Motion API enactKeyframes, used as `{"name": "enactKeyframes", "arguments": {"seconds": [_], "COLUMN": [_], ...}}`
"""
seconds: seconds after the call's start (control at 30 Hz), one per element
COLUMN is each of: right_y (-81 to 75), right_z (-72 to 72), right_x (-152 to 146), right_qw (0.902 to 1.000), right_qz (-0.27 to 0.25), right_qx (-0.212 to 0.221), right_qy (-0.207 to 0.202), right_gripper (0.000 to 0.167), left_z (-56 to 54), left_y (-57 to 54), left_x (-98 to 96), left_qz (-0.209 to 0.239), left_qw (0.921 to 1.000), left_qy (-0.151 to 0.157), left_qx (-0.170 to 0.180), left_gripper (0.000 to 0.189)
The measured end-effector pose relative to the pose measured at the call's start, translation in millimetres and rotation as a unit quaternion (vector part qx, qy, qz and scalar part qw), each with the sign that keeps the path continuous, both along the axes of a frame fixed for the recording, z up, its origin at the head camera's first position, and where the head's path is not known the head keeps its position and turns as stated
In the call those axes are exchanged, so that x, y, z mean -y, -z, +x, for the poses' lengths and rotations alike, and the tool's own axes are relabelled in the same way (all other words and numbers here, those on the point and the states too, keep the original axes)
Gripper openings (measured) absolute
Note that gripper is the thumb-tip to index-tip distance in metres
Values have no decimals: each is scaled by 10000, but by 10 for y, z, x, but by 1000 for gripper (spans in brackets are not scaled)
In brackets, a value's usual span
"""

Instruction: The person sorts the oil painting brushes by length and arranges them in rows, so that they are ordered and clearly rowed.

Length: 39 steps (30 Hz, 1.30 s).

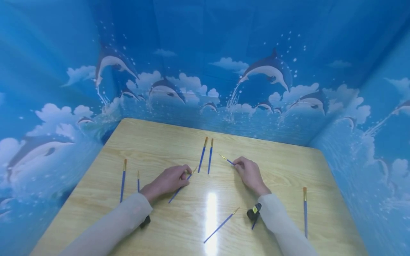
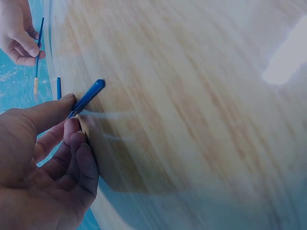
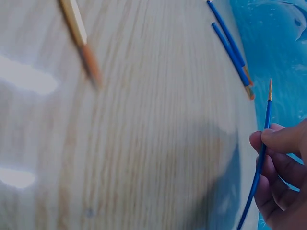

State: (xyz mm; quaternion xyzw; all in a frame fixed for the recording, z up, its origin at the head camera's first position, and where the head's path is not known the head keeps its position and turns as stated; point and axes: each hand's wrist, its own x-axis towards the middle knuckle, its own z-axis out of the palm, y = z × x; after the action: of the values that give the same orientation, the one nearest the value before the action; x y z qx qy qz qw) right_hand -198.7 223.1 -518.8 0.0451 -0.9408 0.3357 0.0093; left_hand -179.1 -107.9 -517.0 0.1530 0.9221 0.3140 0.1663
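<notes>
My left hand (image 1: pixel 171 180) pinches a thin blue paintbrush (image 1: pixel 179 192) between thumb and fingers, its bristle end pointing away toward the upper right. In the left wrist view the blue handle end (image 2: pixel 93 92) sticks out past the fingertips. My right hand (image 1: pixel 251 174) pinches another blue paintbrush (image 3: pixel 266 115) by its handle, bristles pointing up and left in the head view. Two paintbrushes, a wider one (image 1: pixel 202 154) and a narrower one (image 1: pixel 210 156), lie side by side on the table between the hands, toward the far edge.
Wooden table (image 1: pixel 272 153) with blue dolphin-print cloth (image 1: pixel 192 53) around it. At left lie a wide brush (image 1: pixel 123 180) and a thin one (image 1: pixel 138 183), partly behind the left arm. One brush (image 1: pixel 221 225) lies at front centre, another (image 1: pixel 305 213) at right. A handle (image 1: pixel 255 223) shows under the right wrist.
</notes>
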Motion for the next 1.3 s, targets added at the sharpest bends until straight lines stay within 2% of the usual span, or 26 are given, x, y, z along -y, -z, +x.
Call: {"name": "enactKeyframes", "arguments": {"seconds": [0.3, 0.53, 0.93, 1.13, 1.3], "right_y": [-154, -159, -80, -20, 26], "right_z": [182, 312, 586, 692, 773], "right_x": [126, 234, 442, 553, 658], "right_qw": [9942, 9911, 9839, 9848, 9880], "right_qz": [-812, -1084, -1461, -1388, -988], "right_qx": [697, 773, 968, 770, 448], "right_qy": [134, -43, -346, -701, -1103], "right_gripper": [19, 16, 14, 13, 11], "left_z": [14, 15, 1, 8, 10], "left_y": [-8, -7, 10, 5, 1], "left_x": [6, 0, 4, 18, 14], "left_qz": [-10, -43, -33, -12, 32], "left_qw": [10000, 10000, 10000, 9999, 9999], "left_qy": [-6, -34, 0, 66, 57], "left_qx": [-6, 27, -5, -116, -122], "left_gripper": [37, 37, 38, 38, 38]}}
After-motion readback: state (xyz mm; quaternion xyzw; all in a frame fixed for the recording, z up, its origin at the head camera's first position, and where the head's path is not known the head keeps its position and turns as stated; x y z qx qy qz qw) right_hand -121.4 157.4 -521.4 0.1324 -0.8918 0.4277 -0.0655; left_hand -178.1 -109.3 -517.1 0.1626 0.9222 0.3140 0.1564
